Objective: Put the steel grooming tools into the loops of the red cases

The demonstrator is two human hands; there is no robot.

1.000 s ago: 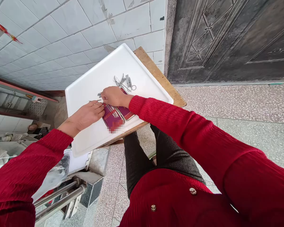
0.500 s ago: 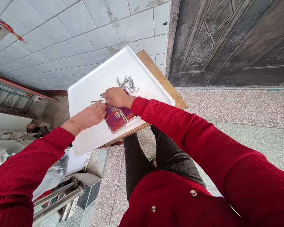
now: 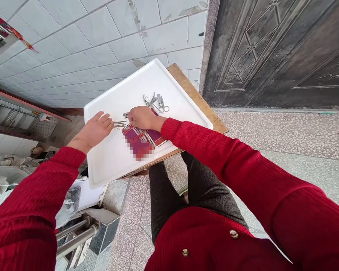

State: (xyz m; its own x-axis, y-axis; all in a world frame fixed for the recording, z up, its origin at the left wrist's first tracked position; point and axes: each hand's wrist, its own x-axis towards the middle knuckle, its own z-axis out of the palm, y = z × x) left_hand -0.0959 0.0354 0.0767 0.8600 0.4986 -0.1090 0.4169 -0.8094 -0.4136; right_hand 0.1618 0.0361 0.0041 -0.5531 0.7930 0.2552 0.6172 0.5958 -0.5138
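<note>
An open manicure case (image 3: 158, 137) with purple lining and red edging lies on a white tray (image 3: 101, 165); part of it is blurred out. My right hand (image 3: 144, 117) is over the case's far edge, its fingers curled down and closed; whatever is between them is hidden. To the left, my left hand (image 3: 95, 131) hovers with fingers stretched and apart, its fingertips close to some slim metal tools (image 3: 119, 124) on the tray. Beyond my right hand are cuticle nippers (image 3: 149, 99), nail clippers (image 3: 159, 101) and small scissors (image 3: 165, 109). A small metal piece (image 3: 125, 115) lies beside my right fingers.
The tray rests on a wooden table (image 3: 197, 98) against a white tiled wall (image 3: 101, 64). A dark panelled door (image 3: 251, 49) stands at the right. Metal rails (image 3: 79, 239) and bagged items are at the lower left.
My left hand has drawn away from the case to the left, and its fingers have spread. My right hand stays at the case's far edge. The view has shifted slightly.
</note>
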